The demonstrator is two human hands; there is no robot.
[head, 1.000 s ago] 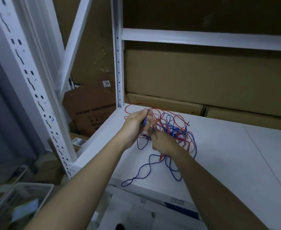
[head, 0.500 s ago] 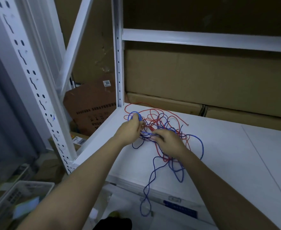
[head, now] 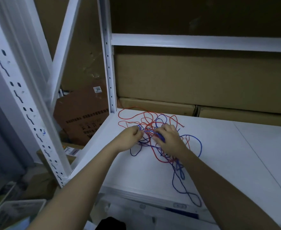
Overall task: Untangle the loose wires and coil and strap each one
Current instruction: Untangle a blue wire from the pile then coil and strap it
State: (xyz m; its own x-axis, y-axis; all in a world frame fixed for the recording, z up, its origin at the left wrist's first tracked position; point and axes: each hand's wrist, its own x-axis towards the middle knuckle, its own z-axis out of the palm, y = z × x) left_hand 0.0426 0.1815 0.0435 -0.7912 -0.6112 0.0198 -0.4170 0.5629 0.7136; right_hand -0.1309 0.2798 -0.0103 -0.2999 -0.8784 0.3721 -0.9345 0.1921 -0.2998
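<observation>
Nearest the camera: two bare forearms reaching forward over the front edge of a white shelf board (head: 235,163), part of a white metal rack. A loop of blue wire (head: 179,185) trails toward that front edge, lying flat on the board; its nearest bend sits close to the lip.

Mid-field: the tangle. Blue wire and red wire (head: 146,121) knotted together in a loose heap at the left rear part of the board. Not sorted, no coil formed, no strap seen.

Left hand (head: 131,138): fingers curled, fingertips pinching blue strand at the left side of the heap. Right hand (head: 168,140): fingers curled down into the middle of the heap, gripping a bunch of blue wire under the fingers; exact strands cannot be told apart. The hands sit near each other, a short stretch of wire between them.

Beyond the hands: red loops spread toward the rear corner, one red end lying free to the right. A perforated white upright post (head: 109,72) stands at that corner.

Farthest: stacked brown cardboard boxes (head: 194,80) behind the shelf, and a darker carton (head: 83,117) with printed text at lower left, past the rack.
</observation>
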